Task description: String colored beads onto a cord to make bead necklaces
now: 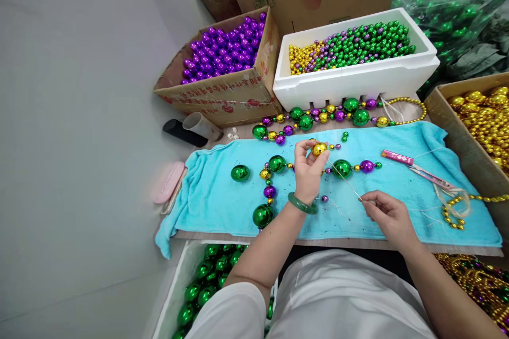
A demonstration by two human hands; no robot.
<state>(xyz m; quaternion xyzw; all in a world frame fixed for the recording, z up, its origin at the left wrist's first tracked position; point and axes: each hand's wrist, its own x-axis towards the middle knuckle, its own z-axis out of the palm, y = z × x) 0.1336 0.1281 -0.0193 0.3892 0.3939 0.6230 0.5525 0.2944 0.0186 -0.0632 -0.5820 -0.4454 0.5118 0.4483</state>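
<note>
My left hand, with a green bangle at its wrist, pinches a shiny gold bead above the turquoise towel. From that bead a thin, straight pale strand runs down to my right hand, whose fingertips are closed on its end. Whether it is string or a needle I cannot tell. Below my hands lies a strung row of green, purple and gold beads, including a big green bead and a purple bead. A loose green bead rests to the left.
Pink-handled scissors lie at right on the towel. Behind it stand a carton of purple beads and a white foam box of small beads. A finished-looking bead strand lies before them. Gold beads fill a carton at right.
</note>
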